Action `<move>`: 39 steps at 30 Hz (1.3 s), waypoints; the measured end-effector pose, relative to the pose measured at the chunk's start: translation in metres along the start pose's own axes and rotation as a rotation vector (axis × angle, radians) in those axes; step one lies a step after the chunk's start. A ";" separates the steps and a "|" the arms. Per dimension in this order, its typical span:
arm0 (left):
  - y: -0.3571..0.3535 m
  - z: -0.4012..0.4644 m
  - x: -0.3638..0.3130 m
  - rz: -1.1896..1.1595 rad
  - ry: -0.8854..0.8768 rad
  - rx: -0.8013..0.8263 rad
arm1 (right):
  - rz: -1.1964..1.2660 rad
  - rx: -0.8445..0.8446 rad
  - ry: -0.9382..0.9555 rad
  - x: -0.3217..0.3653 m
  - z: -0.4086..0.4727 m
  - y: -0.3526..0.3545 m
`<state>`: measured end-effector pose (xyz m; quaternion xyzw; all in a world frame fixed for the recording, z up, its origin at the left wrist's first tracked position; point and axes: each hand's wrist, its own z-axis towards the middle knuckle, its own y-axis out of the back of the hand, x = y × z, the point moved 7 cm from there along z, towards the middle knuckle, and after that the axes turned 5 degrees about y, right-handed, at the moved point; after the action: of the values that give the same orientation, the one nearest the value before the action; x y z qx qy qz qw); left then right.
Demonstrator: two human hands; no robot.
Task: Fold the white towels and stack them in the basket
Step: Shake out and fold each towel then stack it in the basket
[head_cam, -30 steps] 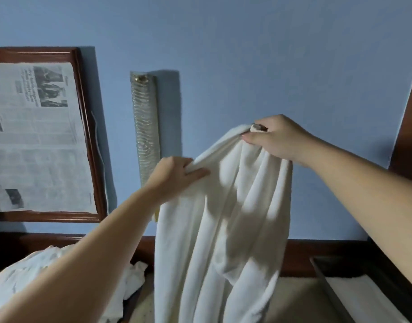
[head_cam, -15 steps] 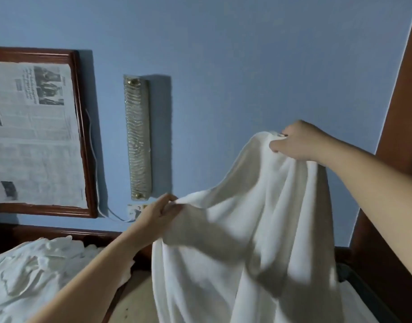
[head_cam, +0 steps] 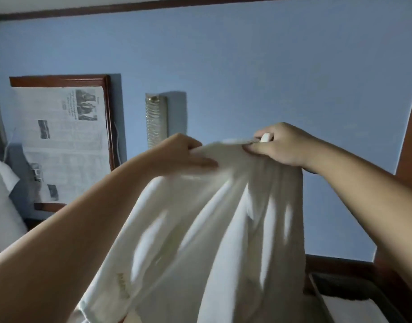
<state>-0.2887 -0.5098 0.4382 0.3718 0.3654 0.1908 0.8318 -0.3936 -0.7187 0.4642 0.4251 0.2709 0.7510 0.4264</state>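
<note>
Head view: a white towel point(head_cam: 223, 229) hangs in the air in front of a blue wall point(head_cam: 247, 66), held up by its top edge. The left hand point(head_cam: 184, 152) pinches that edge with thumb and fingers closed on the cloth; the right hand point(head_cam: 279, 145) grips it close by, fingers curled round a gathered bunch. The two hands sit near each other, so the towel falls in deep vertical folds instead of lying spread flat, and its lower part runs out of the frame.

Judged from this, the towel is only at the start of its fold: no crease has been made, and the person seems to be finding corners or the edge. At the lower right a dark basket point(head_cam: 354, 283) shows its rim, with something pale inside it point(head_cam: 354, 308) that could be towels already stacked, though this cannot be told for sure. At the far left a patch of white cloth point(head_cam: 2, 194) is visible; whether it is another towel awaiting folding is unclear. A framed newspaper point(head_cam: 65, 141) hangs on the wall.
</note>
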 end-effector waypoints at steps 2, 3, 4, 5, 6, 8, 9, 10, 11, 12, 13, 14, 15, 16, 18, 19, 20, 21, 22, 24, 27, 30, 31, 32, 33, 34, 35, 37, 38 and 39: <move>-0.017 -0.015 0.036 -0.087 0.143 0.076 | -0.001 -0.055 0.017 0.005 -0.003 0.003; -0.026 -0.025 0.057 -0.139 0.198 0.115 | 0.000 -0.076 0.026 0.008 -0.005 0.004; -0.036 -0.035 0.077 -0.186 0.236 0.168 | 0.005 -0.097 0.024 0.008 -0.006 0.006; -0.046 -0.048 0.096 -0.237 0.266 0.230 | 0.011 -0.116 0.017 0.006 -0.007 0.008; -0.054 -0.062 0.114 -0.287 0.294 0.289 | -0.004 -0.136 0.002 0.004 -0.009 0.011; -0.061 -0.089 0.141 -0.382 0.333 0.354 | -0.038 -0.166 -0.065 -0.007 -0.014 0.018; -0.059 -0.099 0.151 -0.424 0.344 0.364 | -0.054 -0.173 -0.103 -0.013 -0.017 0.022; -0.055 -0.107 0.160 -0.460 0.356 0.364 | -0.069 -0.174 -0.139 -0.020 -0.021 0.025; -0.048 -0.109 0.167 -0.495 0.369 0.353 | -0.078 -0.167 -0.179 -0.028 -0.024 0.027; -0.040 -0.109 0.172 -0.529 0.379 0.336 | -0.091 -0.149 -0.219 -0.035 -0.028 0.028; -0.032 -0.108 0.174 -0.558 0.383 0.319 | -0.113 -0.114 -0.260 -0.040 -0.031 0.028; -0.022 -0.105 0.170 -0.578 0.372 0.289 | -0.147 -0.060 -0.291 -0.042 -0.034 0.027; -0.010 -0.101 0.161 -0.587 0.338 0.240 | -0.195 0.005 -0.301 -0.039 -0.037 0.023; 0.002 -0.097 0.145 -0.594 0.278 0.192 | -0.255 0.080 -0.282 -0.029 -0.039 0.018; 0.020 -0.085 0.100 -0.605 0.119 0.148 | -0.337 0.181 -0.175 0.004 -0.041 0.005; 0.025 -0.078 0.076 -0.592 0.047 0.151 | -0.317 0.230 -0.123 0.022 -0.043 -0.007; 0.026 -0.072 0.052 -0.569 -0.016 0.164 | -0.270 0.272 -0.099 0.039 -0.046 -0.020; 0.025 -0.066 0.030 -0.526 -0.072 0.175 | -0.204 0.293 -0.099 0.052 -0.048 -0.033; 0.023 -0.061 0.010 -0.472 -0.121 0.182 | -0.146 0.300 -0.103 0.059 -0.047 -0.046; 0.019 -0.056 -0.021 -0.372 -0.201 0.193 | -0.050 0.290 -0.064 0.066 -0.044 -0.066; 0.026 -0.051 -0.031 -0.186 -0.242 0.148 | -0.023 0.159 -0.005 0.062 -0.043 -0.058; 0.033 -0.051 -0.013 0.087 -0.162 0.119 | 0.016 0.067 -0.042 0.046 -0.046 -0.034; 0.034 -0.052 -0.008 0.155 -0.138 0.107 | 0.030 0.049 -0.066 0.042 -0.047 -0.027; 0.035 -0.053 -0.004 0.200 -0.119 0.084 | 0.024 0.029 -0.074 0.040 -0.047 -0.022; 0.038 -0.055 -0.004 0.217 -0.108 0.053 | 0.006 0.015 -0.063 0.041 -0.047 -0.018; 0.042 -0.057 -0.005 0.204 -0.094 0.016 | -0.003 0.000 -0.050 0.041 -0.048 -0.014; 0.047 -0.059 -0.006 0.163 -0.081 -0.025 | 0.000 -0.012 -0.042 0.040 -0.049 -0.012; 0.057 -0.063 -0.006 0.084 -0.067 -0.103 | -0.015 -0.020 -0.026 0.038 -0.049 -0.007; 0.059 -0.064 -0.007 0.072 -0.070 -0.115 | -0.044 -0.016 -0.015 0.039 -0.050 -0.004; 0.060 -0.066 -0.009 0.084 -0.072 -0.110 | -0.083 -0.008 0.000 0.041 -0.050 -0.001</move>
<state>-0.3466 -0.4446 0.4578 0.3471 0.3083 0.2320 0.8548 -0.4481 -0.6846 0.4553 0.4117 0.2855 0.7337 0.4590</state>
